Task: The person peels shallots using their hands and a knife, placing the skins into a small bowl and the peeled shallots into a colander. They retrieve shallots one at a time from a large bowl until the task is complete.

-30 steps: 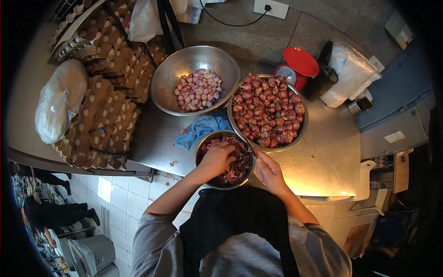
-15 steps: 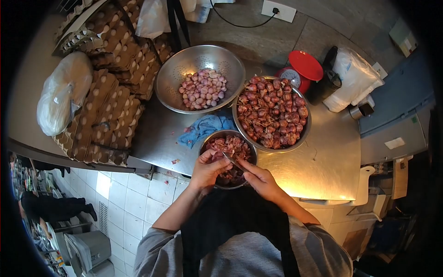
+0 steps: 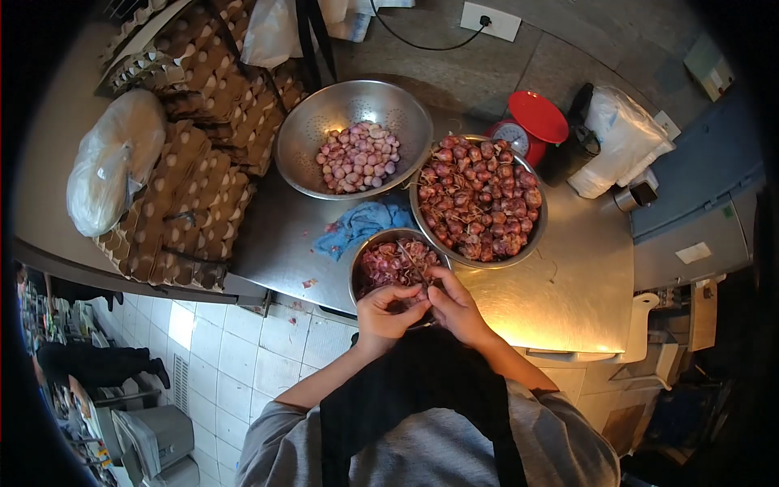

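Note:
My left hand (image 3: pixel 389 317) is closed in a pinch, its fingertips against those of my right hand. Between them is a small reddish shallot (image 3: pixel 423 293), mostly hidden by the fingers. My right hand (image 3: pixel 459 307) grips a small knife (image 3: pixel 412 258), whose thin blade points up and left over the bowl. Both hands are at the near rim of a small steel bowl (image 3: pixel 354 278) of reddish-purple peelings (image 3: pixel 381 264). Behind it, a larger steel bowl (image 3: pixel 542 231) is heaped with unpeeled shallots (image 3: pixel 480 199). A steel colander (image 3: pixel 296 150) contains peeled pinkish shallots (image 3: pixel 359 158).
A blue cloth (image 3: pixel 363 226) lies on the steel table (image 3: pixel 560 284) beside the small bowl. Stacked egg trays (image 3: pixel 174 203) and a white plastic bag (image 3: pixel 114 166) stand at left. A red scale (image 3: pixel 537 118) is at the back. Another person (image 3: pixel 101 367) is at far left.
Both hands have moved down toward my body, to the near rim of the bowl, and closer together. The knife blade now points more upward, and more of the peelings show.

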`<state>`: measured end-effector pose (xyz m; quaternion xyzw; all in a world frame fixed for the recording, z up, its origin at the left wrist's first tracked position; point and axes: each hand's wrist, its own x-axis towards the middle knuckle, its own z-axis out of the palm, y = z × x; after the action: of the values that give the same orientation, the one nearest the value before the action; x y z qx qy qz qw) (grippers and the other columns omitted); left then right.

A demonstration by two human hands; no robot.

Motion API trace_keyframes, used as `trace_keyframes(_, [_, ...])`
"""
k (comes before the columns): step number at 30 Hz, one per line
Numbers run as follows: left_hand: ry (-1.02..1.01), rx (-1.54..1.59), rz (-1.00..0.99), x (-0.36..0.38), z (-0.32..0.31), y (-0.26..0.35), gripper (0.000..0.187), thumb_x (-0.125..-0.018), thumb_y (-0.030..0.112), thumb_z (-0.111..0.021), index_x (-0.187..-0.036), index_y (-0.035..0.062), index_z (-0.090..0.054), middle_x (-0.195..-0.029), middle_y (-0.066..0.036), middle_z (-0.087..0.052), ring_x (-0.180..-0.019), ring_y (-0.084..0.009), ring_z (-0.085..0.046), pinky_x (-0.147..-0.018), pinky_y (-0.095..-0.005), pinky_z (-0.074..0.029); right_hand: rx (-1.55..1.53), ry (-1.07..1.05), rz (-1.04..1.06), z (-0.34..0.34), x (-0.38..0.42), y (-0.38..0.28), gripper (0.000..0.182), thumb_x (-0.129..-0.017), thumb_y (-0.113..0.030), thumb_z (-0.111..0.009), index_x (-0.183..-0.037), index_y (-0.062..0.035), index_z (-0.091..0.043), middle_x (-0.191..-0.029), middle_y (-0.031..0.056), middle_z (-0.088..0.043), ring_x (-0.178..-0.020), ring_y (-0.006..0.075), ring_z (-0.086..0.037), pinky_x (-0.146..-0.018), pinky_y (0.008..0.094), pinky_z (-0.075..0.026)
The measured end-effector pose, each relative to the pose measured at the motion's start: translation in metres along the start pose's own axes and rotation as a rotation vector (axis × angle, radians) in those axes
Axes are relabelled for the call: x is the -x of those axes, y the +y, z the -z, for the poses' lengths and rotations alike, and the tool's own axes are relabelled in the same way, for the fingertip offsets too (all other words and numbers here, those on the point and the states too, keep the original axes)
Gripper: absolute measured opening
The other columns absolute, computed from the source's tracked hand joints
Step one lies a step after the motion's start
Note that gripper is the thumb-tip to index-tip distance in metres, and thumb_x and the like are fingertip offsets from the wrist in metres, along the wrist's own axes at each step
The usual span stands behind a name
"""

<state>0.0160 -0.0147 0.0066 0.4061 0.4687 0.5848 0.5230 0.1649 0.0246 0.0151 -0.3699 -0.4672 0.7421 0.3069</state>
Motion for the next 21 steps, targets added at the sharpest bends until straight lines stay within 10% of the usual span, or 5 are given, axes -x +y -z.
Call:
trace_keyframes(7, [0.082, 0.451, 0.180, -0.017, 0.010, 0.016, 0.041, -0.080, -0.001, -0.056, -0.119, 0.0009, -0.043, -0.093, -0.005, -0.057, -0.091, -0.0142, -0.056, -0.081, -0.0286, -0.046, 0.100, -0.011, 0.020, -0.004, 0.001, -0.017, 0.051, -0.092, -0.017, -0.042, -0.137, -0.0178, -0.020, -0.065, -0.0040, -0.036, -0.052, 0.0052, -0.033, -0.048, 0.0178, -0.031])
trace_keyframes(17, [0.036, 0.688, 0.321, -0.027, 0.023, 0.002, 0.025, -0.081, 0.000, -0.056, -0.105, 0.0063, -0.054, -0.096, -0.005, -0.059, -0.088, -0.0181, -0.059, -0.080, -0.0293, -0.048, 0.085, -0.030, 0.051, -0.004, 0.007, -0.014, 0.043, -0.093, -0.015, -0.039, -0.135, -0.0096, -0.029, -0.057, -0.0059, -0.028, -0.050, 0.0035, -0.030, -0.047, 0.0166, -0.029])
trace_keyframes(21, [0.063, 0.686, 0.380, -0.025, 0.012, 0.027, 0.024, -0.081, 0.000, -0.056, -0.104, 0.0069, -0.055, -0.096, -0.004, -0.059, -0.087, -0.0171, -0.059, -0.078, -0.0297, -0.049, 0.193, -0.079, 0.101, -0.001, 0.012, -0.007, 0.043, -0.092, -0.016, -0.040, -0.134, -0.0072, -0.030, -0.067, -0.0007, -0.049, -0.059, 0.0073, -0.048, -0.057, 0.0179, -0.039])
